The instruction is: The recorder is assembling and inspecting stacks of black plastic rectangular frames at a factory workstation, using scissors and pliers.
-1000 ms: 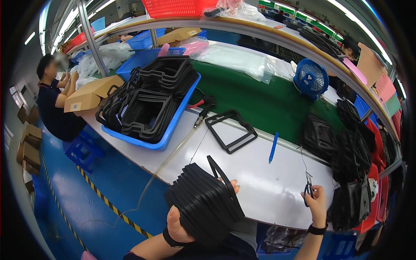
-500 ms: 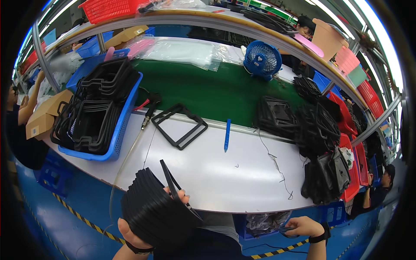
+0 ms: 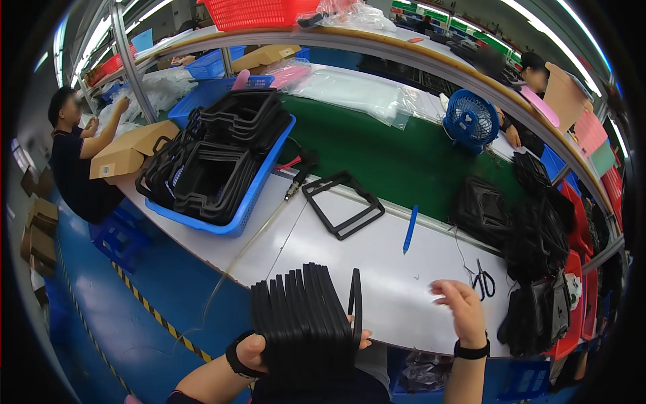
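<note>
Left hand: grip clamped on a stack of black frames; the fingers wrap the stack from below, at the lower edge of the view, in front of the near edge of the worktop.
Stack of black frames: held upright on edge, the frames packed face to face; the rightmost frame stands slightly apart from the others.
Right hand: grip apart, fingers spread and empty; raised over the near right part of the worktop, wearing a black wrist band.
Scissors: lying flat on the worktop, just beside the right hand, on its far side, not touched.
Single black frame: lying flat at the middle of the worktop, well apart from both hands.
Blue pen: lying to the right of the single frame, near the edge of the green belt.
Blue crate: standing at the left of the worktop, filled with loose black frames.
Air tool with hose: lying between the crate and the single frame; the hose trails off the near edge.
Blue fan: standing at the far side of the green belt.
Black parts piles: stacked at the right end of the worktop.
Other person: seated at the far left, beside a cardboard box.
</note>
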Available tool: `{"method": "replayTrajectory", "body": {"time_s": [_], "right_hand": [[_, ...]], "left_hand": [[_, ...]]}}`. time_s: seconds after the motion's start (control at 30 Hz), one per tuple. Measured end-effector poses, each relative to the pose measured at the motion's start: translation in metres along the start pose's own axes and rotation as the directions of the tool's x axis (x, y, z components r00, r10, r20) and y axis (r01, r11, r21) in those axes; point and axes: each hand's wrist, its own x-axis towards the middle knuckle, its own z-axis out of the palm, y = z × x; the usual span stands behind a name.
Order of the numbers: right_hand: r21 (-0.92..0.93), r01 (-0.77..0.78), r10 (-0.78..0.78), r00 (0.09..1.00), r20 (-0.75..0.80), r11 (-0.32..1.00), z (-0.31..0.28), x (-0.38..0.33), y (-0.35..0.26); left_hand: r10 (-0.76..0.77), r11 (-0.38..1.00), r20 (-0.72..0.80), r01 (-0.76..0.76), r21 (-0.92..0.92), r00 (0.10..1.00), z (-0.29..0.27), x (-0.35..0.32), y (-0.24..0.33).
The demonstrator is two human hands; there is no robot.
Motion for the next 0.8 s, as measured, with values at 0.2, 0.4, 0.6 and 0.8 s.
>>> {"method": "replayTrajectory", "body": {"time_s": [0.2,0.4,0.6,0.8], "right_hand": [[0.665,-0.732,-0.342,0.592,0.729,0.15,0.129,-0.018,0.018],[0.591,-0.803,-0.445,0.556,0.702,-0.07,0.17,-0.002,0.04],[0.669,-0.735,-0.364,0.657,0.661,-0.11,0.184,-0.001,0.011],[0.772,-0.622,-0.441,0.734,0.517,-0.132,0.168,0.001,-0.005]], "left_hand": [[-0.135,0.954,-0.116,0.161,0.253,0.984,-0.04,-0.021,0.01],[-0.289,0.934,-0.044,0.292,0.208,0.956,-0.068,-0.035,0.007],[-0.368,0.88,0.27,0.239,0.41,0.89,-0.061,-0.026,0.015],[-0.547,0.767,0.359,0.282,0.576,0.756,-0.054,-0.019,0.027]]}}
